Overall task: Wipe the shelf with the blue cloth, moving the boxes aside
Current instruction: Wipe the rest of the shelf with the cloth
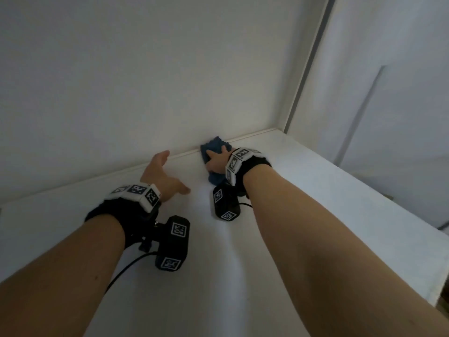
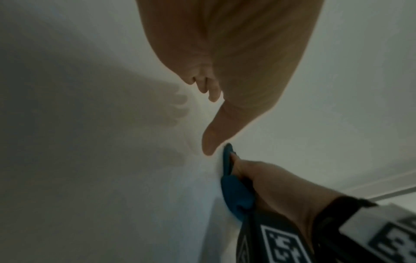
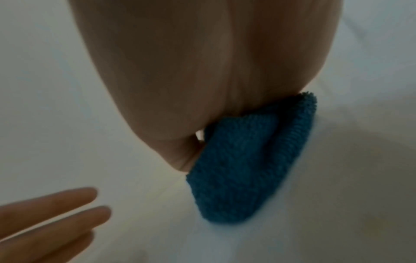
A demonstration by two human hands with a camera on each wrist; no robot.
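Observation:
The blue cloth [image 1: 215, 145] lies bunched on the white shelf [image 1: 303, 190], against the seam with the back wall. My right hand [image 1: 218, 158] presses flat on it with fingers spread; in the right wrist view the cloth [image 3: 243, 169] bulges out under the palm [image 3: 202, 71]. My left hand [image 1: 160, 171] is open just left of the cloth, fingers reaching toward the back wall, thumb out to the right, holding nothing. In the left wrist view its thumb [image 2: 213, 135] points at the cloth [image 2: 236, 194] under the right hand [image 2: 270, 186]. No boxes are in view.
A white back wall [image 1: 145, 81] rises right behind the hands. To the right stands a white upright panel [image 1: 388, 93] with a grey edge strip [image 1: 308, 69]. The shelf's edge [image 1: 437, 276] runs along the lower right.

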